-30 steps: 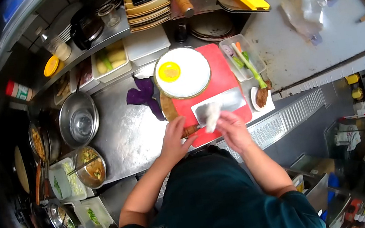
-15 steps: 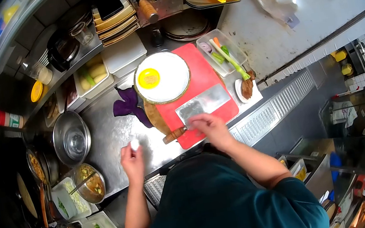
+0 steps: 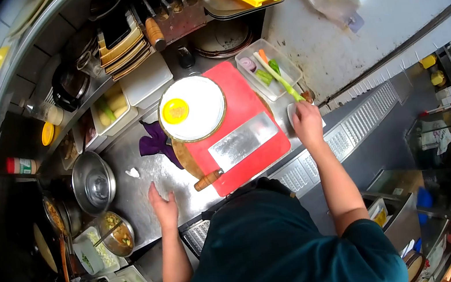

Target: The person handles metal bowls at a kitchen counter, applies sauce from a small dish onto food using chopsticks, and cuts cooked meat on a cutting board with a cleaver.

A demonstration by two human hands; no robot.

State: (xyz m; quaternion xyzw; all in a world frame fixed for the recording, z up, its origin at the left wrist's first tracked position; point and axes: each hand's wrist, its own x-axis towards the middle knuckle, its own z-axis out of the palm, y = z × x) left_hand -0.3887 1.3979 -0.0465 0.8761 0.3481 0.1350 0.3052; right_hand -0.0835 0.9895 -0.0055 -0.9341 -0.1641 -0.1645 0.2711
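Left hand [image 3: 164, 209]: fingers spread over shiny, smeared steel counter [image 3: 132, 201], near crumpled white scrap [image 3: 133, 172]. Right hand [image 3: 308, 122] at small white dish [image 3: 291, 113], beside flat red rectangular board [image 3: 273, 150]; finger grip hidden, can't tell. 1 wooden-handled steel cleaver [image 3: 243, 142] on board.

The left hand [image 3: 164, 207] is splayed, fingers apart.

Steel worktop [image 3: 136, 200]: is reflecting light in pale patches.
Metal shelf [image 3: 92, 97]: is spanning the steel worktop's far side.
Grey tiled wall [image 3: 53, 38]: is rising beyond the steel worktop.
Pale side counter [image 3: 393, 16]: is extending right of the steel worktop.
Drain grating [image 3: 353, 136]: is crossing the dark floor [image 3: 351, 164], right of the steel worktop.
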